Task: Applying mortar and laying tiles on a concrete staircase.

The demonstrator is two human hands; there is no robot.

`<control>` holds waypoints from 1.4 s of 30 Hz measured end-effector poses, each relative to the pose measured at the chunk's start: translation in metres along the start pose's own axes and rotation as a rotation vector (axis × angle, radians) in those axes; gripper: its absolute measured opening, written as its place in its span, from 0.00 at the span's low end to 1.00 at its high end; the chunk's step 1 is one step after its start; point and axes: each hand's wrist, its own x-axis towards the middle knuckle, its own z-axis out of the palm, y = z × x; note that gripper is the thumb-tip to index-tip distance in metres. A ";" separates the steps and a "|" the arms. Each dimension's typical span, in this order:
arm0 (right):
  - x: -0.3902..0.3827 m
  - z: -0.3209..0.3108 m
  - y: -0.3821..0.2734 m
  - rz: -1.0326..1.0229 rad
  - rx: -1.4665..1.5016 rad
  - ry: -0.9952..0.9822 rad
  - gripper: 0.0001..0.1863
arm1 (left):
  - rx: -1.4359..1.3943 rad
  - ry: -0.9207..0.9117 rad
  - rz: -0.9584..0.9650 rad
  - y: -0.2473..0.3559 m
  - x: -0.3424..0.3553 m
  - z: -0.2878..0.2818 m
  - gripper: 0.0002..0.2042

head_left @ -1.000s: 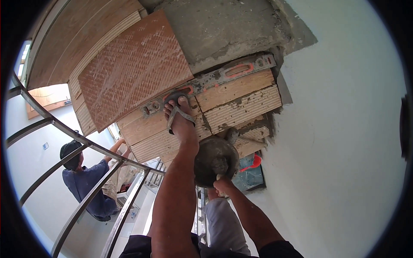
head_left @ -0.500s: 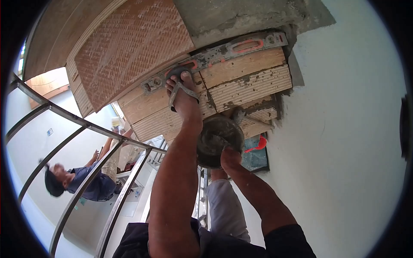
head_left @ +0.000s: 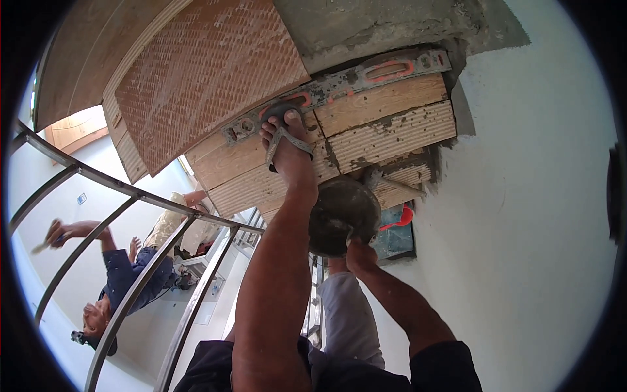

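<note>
My right hand (head_left: 361,255) is closed at the near rim of a round dark bucket (head_left: 330,245), its fingers reaching inside. A slim, mortar-smeared tool seems to stick out of the grip, but its kind is too unclear to name. Wet grey mortar coats the bucket's inside. My left hand is not in view. My bare leg stretches up, and its foot (head_left: 290,137) in a flip-flop rests on the wood-look tiles against a long spirit level (head_left: 339,85), spattered with mortar. Beside the bucket lies a tool with a pale handle (head_left: 401,186).
A large brown tile (head_left: 209,78), its ribbed back up, lies beyond the level. Rough grey cement (head_left: 372,26) is at the top, a pale wall (head_left: 522,196) on the right. A metal railing (head_left: 137,193) runs left; past it, a co-worker (head_left: 137,281) raises an arm. A red scoop (head_left: 401,217) lies near the bucket.
My right hand has drawn back slightly toward the bucket's near rim. The whole view has shifted a little. Beyond the railing, the co-worker has lifted an arm with something in the hand.
</note>
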 end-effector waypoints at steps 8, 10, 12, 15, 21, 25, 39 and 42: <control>0.020 0.100 0.023 0.038 0.622 -0.166 0.23 | 0.063 -0.044 0.034 -0.009 0.002 0.002 0.41; 0.025 0.109 0.021 0.077 0.743 -0.179 0.10 | 0.053 -0.004 0.061 -0.010 0.002 0.004 0.41; 0.023 0.105 0.014 0.151 0.995 -0.327 0.07 | -0.004 -0.006 0.044 -0.011 0.002 0.004 0.41; 0.011 0.084 -0.002 0.281 1.241 -0.497 0.08 | 0.055 -0.001 0.046 -0.010 0.002 0.005 0.40; -0.004 0.056 -0.025 0.272 1.611 -0.656 0.10 | -0.013 -0.053 0.007 -0.008 0.002 0.000 0.41; 0.002 0.046 -0.017 0.276 1.816 -0.831 0.11 | -0.015 -0.158 -0.040 -0.005 0.000 -0.007 0.43; -0.073 0.061 -0.002 0.111 1.373 -0.418 0.14 | -0.003 -0.029 0.001 -0.005 0.001 0.000 0.41; -0.090 0.061 0.017 0.054 1.312 -0.307 0.15 | -0.033 -0.031 -0.010 -0.006 0.001 -0.001 0.41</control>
